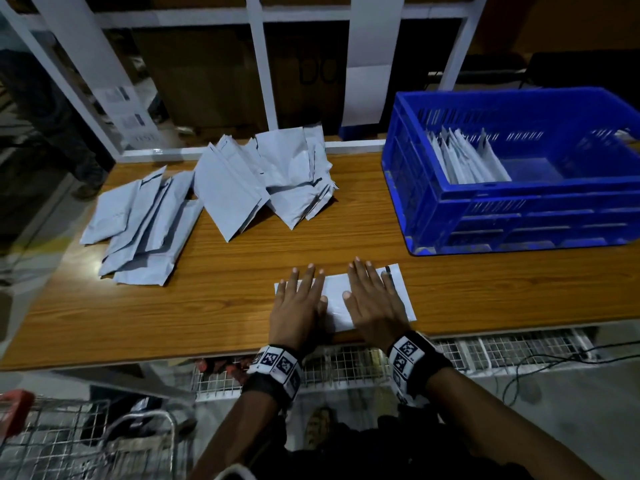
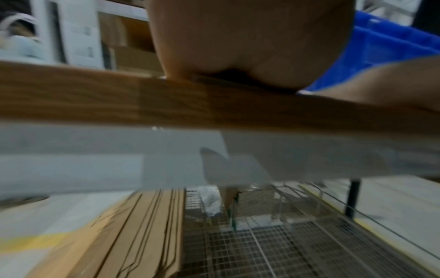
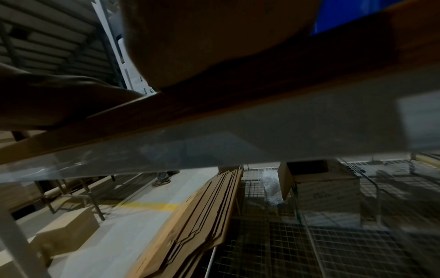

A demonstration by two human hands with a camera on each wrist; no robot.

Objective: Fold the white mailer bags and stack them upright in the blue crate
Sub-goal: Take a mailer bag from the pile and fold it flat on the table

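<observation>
Loose mailer bags (image 1: 145,220) lie piled at the table's (image 1: 225,306) left and centre. Left hand (image 1: 299,306) and right hand (image 1: 372,299) lie side by side, fingers spread flat, pressing one white mailer bag (image 1: 337,292) at the near edge. Blue crate (image 1: 519,220) stands right with folded bags (image 1: 467,161) leaning upright inside.

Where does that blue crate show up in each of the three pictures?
Head view: the blue crate stands on the wooden table at the right, folded mailer bags upright inside.
Left wrist view: a blurred blue patch at upper right, behind the left hand.
Right wrist view: a blue sliver at the top right.
Shared landmark: the table's wooden front edge, running across all three views.
</observation>
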